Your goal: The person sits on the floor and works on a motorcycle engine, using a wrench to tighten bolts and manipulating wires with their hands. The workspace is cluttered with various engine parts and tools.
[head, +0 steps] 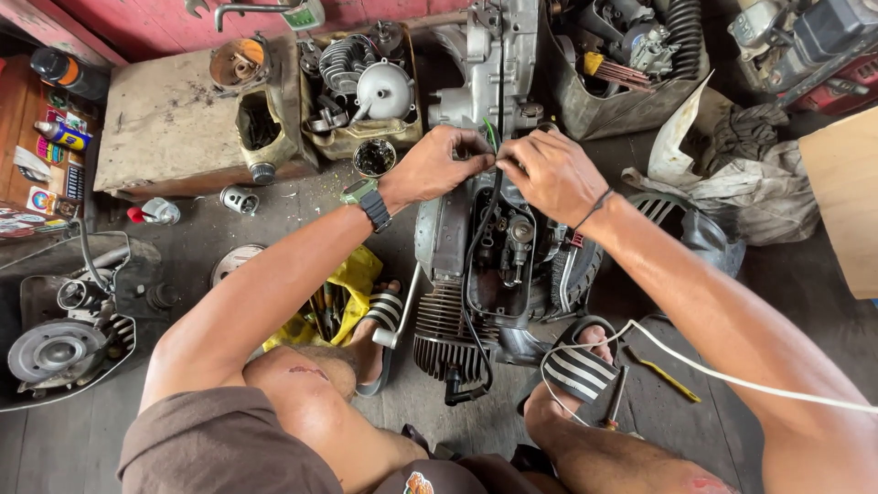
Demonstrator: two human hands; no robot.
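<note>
Both my grips, left hand [437, 165] and right hand [549, 174], pinch the black wires [495, 187] at the engine's [457, 320] twelve o'clock end.

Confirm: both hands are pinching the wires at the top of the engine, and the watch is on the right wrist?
Not quite. The head view shows the watch on the left wrist. Both the left hand and right hand do pinch the wires atop the engine.

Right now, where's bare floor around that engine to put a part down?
Bare floor right of the engine, between the rags and the white cord. Also the box top at upper left, and floor at lower left, below the hub. Crowded: around both hands, between the feet, and the parts tray.
</note>
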